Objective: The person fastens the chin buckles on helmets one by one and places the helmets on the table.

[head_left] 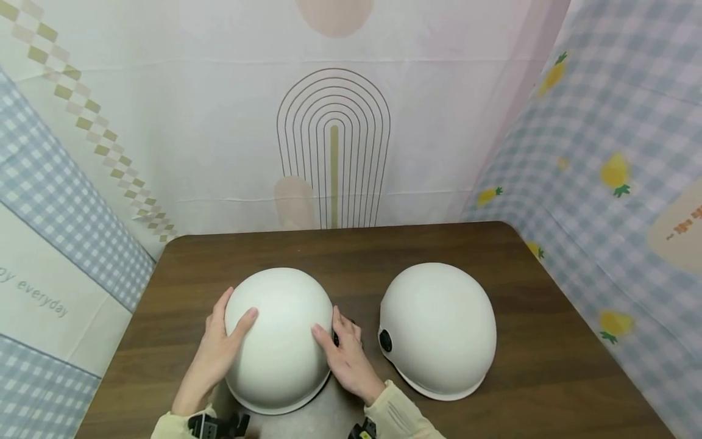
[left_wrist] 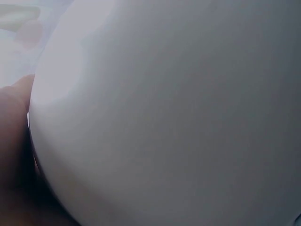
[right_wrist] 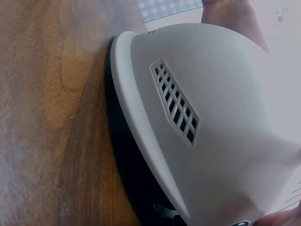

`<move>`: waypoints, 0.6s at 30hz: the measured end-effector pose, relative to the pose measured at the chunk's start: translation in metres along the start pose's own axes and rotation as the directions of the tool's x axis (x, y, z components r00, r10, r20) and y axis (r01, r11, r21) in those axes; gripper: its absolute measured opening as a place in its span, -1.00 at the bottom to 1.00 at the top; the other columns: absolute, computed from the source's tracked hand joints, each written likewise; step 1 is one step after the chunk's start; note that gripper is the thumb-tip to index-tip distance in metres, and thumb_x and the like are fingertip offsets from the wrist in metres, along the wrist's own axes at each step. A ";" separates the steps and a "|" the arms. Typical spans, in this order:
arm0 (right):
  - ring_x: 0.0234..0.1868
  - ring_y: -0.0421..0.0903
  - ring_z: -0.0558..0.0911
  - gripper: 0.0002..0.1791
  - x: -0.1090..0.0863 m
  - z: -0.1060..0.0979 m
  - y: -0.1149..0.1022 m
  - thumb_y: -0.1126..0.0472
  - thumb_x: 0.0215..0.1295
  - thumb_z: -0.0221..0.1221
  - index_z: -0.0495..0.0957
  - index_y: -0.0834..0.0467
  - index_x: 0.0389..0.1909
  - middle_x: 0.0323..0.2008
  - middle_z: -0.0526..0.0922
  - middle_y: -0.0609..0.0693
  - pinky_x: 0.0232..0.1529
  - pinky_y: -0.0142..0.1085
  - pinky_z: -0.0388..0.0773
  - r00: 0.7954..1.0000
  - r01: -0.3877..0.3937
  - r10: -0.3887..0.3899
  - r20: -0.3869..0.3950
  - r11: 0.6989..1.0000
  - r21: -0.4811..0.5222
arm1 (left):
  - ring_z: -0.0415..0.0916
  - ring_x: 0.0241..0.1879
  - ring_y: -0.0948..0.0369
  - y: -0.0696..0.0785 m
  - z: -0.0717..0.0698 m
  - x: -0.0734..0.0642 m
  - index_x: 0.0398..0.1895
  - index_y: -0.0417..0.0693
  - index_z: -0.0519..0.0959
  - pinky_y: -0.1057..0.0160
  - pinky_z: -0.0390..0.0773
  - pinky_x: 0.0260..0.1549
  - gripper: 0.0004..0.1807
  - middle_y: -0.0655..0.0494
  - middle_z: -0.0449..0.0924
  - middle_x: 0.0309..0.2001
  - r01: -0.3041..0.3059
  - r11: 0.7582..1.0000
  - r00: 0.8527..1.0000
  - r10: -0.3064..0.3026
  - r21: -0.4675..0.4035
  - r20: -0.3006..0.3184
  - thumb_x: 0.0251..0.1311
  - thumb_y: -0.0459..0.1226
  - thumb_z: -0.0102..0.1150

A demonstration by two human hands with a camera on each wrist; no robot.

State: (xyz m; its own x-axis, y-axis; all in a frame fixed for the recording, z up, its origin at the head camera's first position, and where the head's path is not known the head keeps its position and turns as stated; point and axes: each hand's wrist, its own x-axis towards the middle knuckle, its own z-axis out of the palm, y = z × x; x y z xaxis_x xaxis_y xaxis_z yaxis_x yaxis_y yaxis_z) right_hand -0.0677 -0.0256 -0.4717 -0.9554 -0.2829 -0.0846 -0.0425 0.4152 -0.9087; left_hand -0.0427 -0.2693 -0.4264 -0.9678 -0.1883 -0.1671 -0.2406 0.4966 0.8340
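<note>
Two smooth white helmets are in the head view. Both my hands hold the left helmet (head_left: 280, 341), one at each side. My left hand (head_left: 211, 353) has its thumb on the shell and its fingers around the left side. On the other side, my right hand (head_left: 351, 360) grips it with the thumb on the shell and fingers by a dark round fitting. In the right wrist view this helmet (right_wrist: 221, 94) shows a slotted vent (right_wrist: 176, 103) and a dark lower edge. The shell (left_wrist: 164, 113) fills most of the left wrist view.
A second white helmet (head_left: 439, 329), with a black round fitting on its left side, stands right of my right hand on the brown wooden table (head_left: 548, 378). Behind the table hangs a patterned white cloth (head_left: 219, 134). Checked blue cloth (head_left: 581, 183) lines the right side.
</note>
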 end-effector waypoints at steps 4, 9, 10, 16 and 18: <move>0.42 0.13 -0.01 -0.06 0.000 -0.001 -0.001 -0.36 0.37 -0.06 -0.04 0.19 0.52 0.46 0.05 0.23 0.28 0.26 0.05 1.000 -0.013 0.013 -0.020 1.000 0.008 | 0.12 0.27 -0.38 0.000 0.001 0.000 0.58 0.15 -0.25 -0.42 0.29 0.03 -0.06 -0.38 -0.12 0.41 0.002 1.000 1.000 -0.002 -0.006 0.001 0.32 0.24 -0.05; 0.39 0.09 0.04 -0.09 -0.001 -0.003 -0.002 -0.35 0.34 -0.01 0.00 0.09 0.53 0.45 0.11 0.14 0.26 0.28 0.08 0.999 -0.019 0.020 -0.033 0.999 0.026 | 0.11 0.28 -0.38 -0.001 0.001 0.000 0.58 0.16 -0.25 -0.42 0.29 0.03 -0.06 -0.37 -0.11 0.41 0.002 1.000 1.000 -0.002 -0.023 0.001 0.32 0.23 -0.05; 0.38 0.08 0.05 -0.09 -0.001 -0.003 -0.002 -0.35 0.34 0.00 0.01 0.06 0.53 0.44 0.12 0.12 0.25 0.28 0.09 0.999 -0.021 0.022 -0.035 0.999 0.031 | 0.11 0.28 -0.37 -0.001 0.001 -0.001 0.58 0.16 -0.24 -0.41 0.29 0.03 -0.06 -0.37 -0.10 0.41 0.002 1.000 1.000 -0.002 -0.029 0.000 0.32 0.23 -0.05; 0.32 0.08 0.08 -0.12 -0.003 -0.003 -0.004 -0.32 0.31 0.08 0.10 0.08 0.49 0.35 0.18 0.13 0.22 0.28 0.13 0.998 -0.009 0.013 -0.066 0.998 0.064 | 0.12 0.28 -0.36 0.000 0.000 -0.001 0.58 0.13 -0.26 -0.41 0.31 0.02 -0.06 -0.38 -0.12 0.42 -0.007 0.999 1.000 0.007 -0.041 0.010 0.34 0.23 -0.06; 0.30 0.07 0.09 -0.12 -0.003 -0.003 -0.004 -0.30 0.29 0.10 0.13 0.09 0.48 0.31 0.20 0.14 0.21 0.27 0.14 0.997 0.000 0.006 -0.081 0.997 0.073 | 0.11 0.29 -0.35 0.000 0.000 -0.001 0.58 0.10 -0.25 -0.41 0.30 0.03 -0.07 -0.38 -0.12 0.42 -0.011 0.999 1.000 0.012 -0.045 0.009 0.34 0.22 -0.07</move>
State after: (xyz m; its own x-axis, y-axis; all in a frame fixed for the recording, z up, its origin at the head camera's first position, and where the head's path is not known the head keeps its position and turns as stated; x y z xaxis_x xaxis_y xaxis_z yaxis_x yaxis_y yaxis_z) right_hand -0.0655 -0.0239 -0.4662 -0.9762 -0.2096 -0.0565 -0.0212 0.3511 -0.9361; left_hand -0.0415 -0.2693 -0.4261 -0.9712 -0.1744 -0.1621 -0.2259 0.4604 0.8585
